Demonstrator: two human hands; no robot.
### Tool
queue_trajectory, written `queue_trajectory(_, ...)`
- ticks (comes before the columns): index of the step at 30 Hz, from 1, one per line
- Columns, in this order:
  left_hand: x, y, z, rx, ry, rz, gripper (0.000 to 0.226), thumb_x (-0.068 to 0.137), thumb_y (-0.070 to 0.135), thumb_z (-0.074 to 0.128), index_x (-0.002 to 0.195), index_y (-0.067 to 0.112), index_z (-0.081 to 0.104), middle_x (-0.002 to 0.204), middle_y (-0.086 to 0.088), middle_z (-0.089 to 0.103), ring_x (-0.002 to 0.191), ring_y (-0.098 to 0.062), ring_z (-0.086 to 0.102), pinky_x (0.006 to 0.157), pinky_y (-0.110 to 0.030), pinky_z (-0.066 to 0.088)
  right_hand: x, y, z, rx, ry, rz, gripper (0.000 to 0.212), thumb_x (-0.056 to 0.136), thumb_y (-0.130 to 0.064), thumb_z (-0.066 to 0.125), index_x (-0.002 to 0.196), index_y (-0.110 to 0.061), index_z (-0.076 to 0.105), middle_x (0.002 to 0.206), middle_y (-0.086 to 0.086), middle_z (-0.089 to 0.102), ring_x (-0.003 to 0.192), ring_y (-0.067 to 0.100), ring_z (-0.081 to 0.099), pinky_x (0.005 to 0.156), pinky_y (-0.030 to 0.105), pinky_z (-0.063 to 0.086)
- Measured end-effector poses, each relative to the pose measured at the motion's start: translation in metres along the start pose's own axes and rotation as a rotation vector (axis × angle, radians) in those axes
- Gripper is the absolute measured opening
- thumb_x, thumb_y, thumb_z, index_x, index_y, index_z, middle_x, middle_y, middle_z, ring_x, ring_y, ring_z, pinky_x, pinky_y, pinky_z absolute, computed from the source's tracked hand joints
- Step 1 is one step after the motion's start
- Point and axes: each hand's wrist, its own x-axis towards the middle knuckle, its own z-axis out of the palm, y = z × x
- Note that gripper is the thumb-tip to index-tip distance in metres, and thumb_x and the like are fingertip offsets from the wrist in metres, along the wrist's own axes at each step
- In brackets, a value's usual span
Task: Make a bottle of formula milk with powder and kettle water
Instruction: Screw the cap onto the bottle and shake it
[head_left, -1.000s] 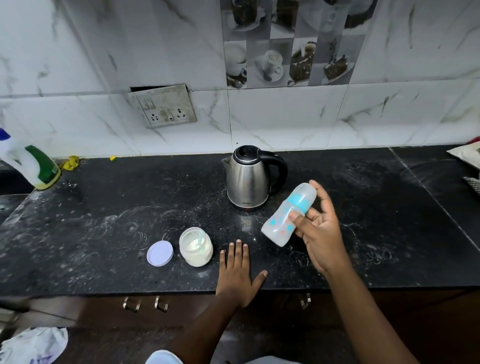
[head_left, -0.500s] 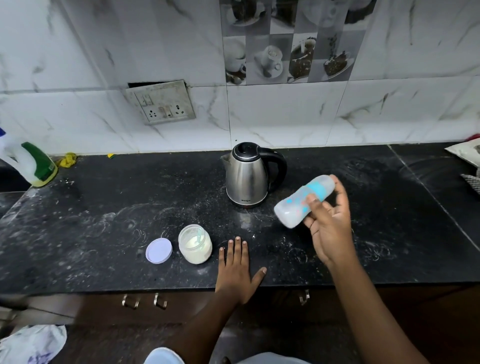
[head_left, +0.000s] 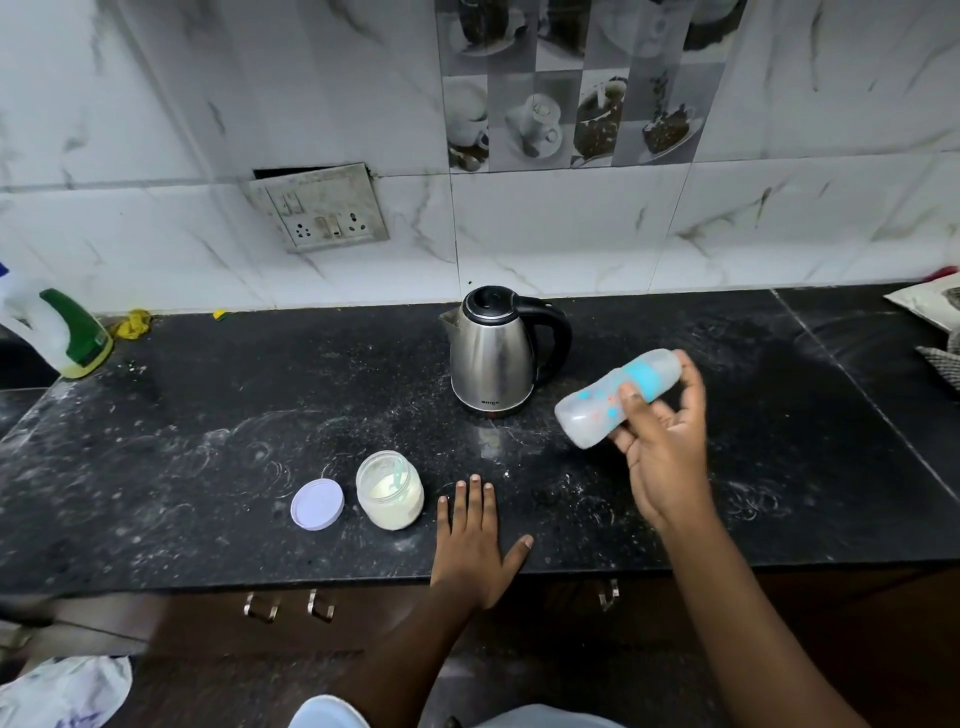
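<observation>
Both forearms are bare from the wrist up to where they leave the view, with no sleeve, watch, bracelet or ring visible on either. The left hand (head_left: 475, 540) shows four fingers and a thumb with short, plain nails. The right hand (head_left: 662, 441) also has short nails, unpainted. At the near edge, between the arms, a bit of pale light-blue clothing (head_left: 332, 713) shows.
</observation>
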Motion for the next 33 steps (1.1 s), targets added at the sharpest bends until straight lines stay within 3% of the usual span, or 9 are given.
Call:
queue_trajectory(5, 0.000, 0.000, -0.001, 0.008, 0.003, -0.011, 0.114, 0.086, 0.086, -0.011, 0.168, 0.008, -0.003, 0.177, -0.015, -0.011, 0.163, -0.031, -0.018, 0.126, -0.052, -0.019, -0.021, 0.015, 0.009, -0.176, -0.252, 0.131, 0.079, 0.078, -0.011, 0.080, 0.146, -0.038, 0.050, 0.123, 0.013, 0.075, 0.117, 0.032, 0.072, 0.090, 0.050, 0.062)
queue_trajectory(11, 0.002, -0.001, 0.003, 0.015, 0.026, -0.004, 0.114, 0.086, 0.086, -0.013, 0.169, 0.008, -0.002, 0.178, -0.014, -0.010, 0.164, -0.032, -0.016, 0.127, -0.053, -0.017, -0.003, -0.007, 0.001, 0.013, -0.047, 0.010, 0.073, 0.094, -0.001, 0.069, 0.154, -0.032, 0.040, 0.137, 0.016, 0.066, 0.126, 0.030, 0.067, 0.092, 0.050, 0.061)
queue_trajectory(15, 0.000, 0.000, 0.001, 0.028, 0.013, -0.005, 0.114, 0.084, 0.085, -0.015, 0.168, 0.009, -0.006, 0.177, -0.014, -0.015, 0.163, -0.031, -0.019, 0.127, -0.053, -0.018, -0.016, 0.001, 0.006, -0.155, -0.216, 0.078, 0.079, 0.080, -0.011, 0.079, 0.147, -0.039, 0.048, 0.123, 0.011, 0.074, 0.116, 0.029, 0.071, 0.098, 0.059, 0.058)
queue_trajectory(17, 0.002, 0.000, 0.002, 0.011, 0.032, -0.007, 0.113, 0.087, 0.085, -0.011, 0.169, 0.007, 0.000, 0.177, -0.015, -0.008, 0.164, -0.033, -0.014, 0.127, -0.053, -0.016, -0.021, 0.005, 0.008, -0.180, -0.287, 0.113, 0.080, 0.079, -0.010, 0.080, 0.148, -0.038, 0.049, 0.121, 0.013, 0.075, 0.115, 0.032, 0.072, 0.097, 0.059, 0.058)
queue_trajectory(21, 0.003, -0.002, 0.008, 0.018, 0.043, 0.002, 0.107, 0.097, 0.083, 0.004, 0.168, 0.005, 0.017, 0.177, -0.017, 0.009, 0.164, -0.035, 0.002, 0.127, -0.055, -0.007, -0.013, -0.004, 0.007, 0.027, -0.147, 0.044, 0.076, 0.085, -0.005, 0.073, 0.151, -0.032, 0.046, 0.125, 0.014, 0.073, 0.122, 0.032, 0.069, 0.093, 0.051, 0.061)
queue_trajectory(24, 0.002, -0.001, 0.006, 0.014, 0.023, -0.002, 0.105, 0.098, 0.083, 0.007, 0.167, 0.004, 0.020, 0.176, -0.017, 0.012, 0.164, -0.035, 0.005, 0.127, -0.055, -0.005, -0.008, -0.009, 0.005, 0.062, -0.083, 0.006, 0.075, 0.090, -0.003, 0.070, 0.153, -0.033, 0.042, 0.126, 0.007, 0.073, 0.123, 0.027, 0.069, 0.093, 0.050, 0.061)
queue_trajectory(28, 0.003, -0.002, 0.007, 0.026, 0.016, -0.003, 0.104, 0.099, 0.082, 0.009, 0.167, 0.004, 0.020, 0.176, -0.018, 0.013, 0.164, -0.035, 0.007, 0.126, -0.054, -0.005, -0.020, -0.002, 0.007, -0.175, -0.308, 0.085, 0.082, 0.079, -0.007, 0.078, 0.149, -0.037, 0.048, 0.126, 0.014, 0.073, 0.117, 0.030, 0.071, 0.093, 0.049, 0.060)
queue_trajectory(30, 0.003, -0.001, 0.008, 0.021, 0.027, -0.003, 0.102, 0.100, 0.081, 0.013, 0.165, 0.003, 0.026, 0.174, -0.019, 0.020, 0.163, -0.036, 0.013, 0.126, -0.055, -0.002, -0.022, -0.002, 0.007, -0.167, -0.325, 0.086, 0.081, 0.079, -0.006, 0.078, 0.149, -0.036, 0.049, 0.126, 0.015, 0.073, 0.117, 0.033, 0.071, 0.094, 0.051, 0.060)
queue_trajectory(33, 0.002, -0.002, 0.007, 0.020, 0.050, 0.014, 0.108, 0.094, 0.085, -0.001, 0.169, 0.006, 0.010, 0.177, -0.015, 0.000, 0.163, -0.031, -0.010, 0.127, -0.054, -0.011, -0.015, -0.008, 0.008, 0.012, -0.149, 0.022, 0.075, 0.090, -0.002, 0.070, 0.152, -0.032, 0.044, 0.127, 0.010, 0.072, 0.121, 0.028, 0.070, 0.093, 0.050, 0.061)
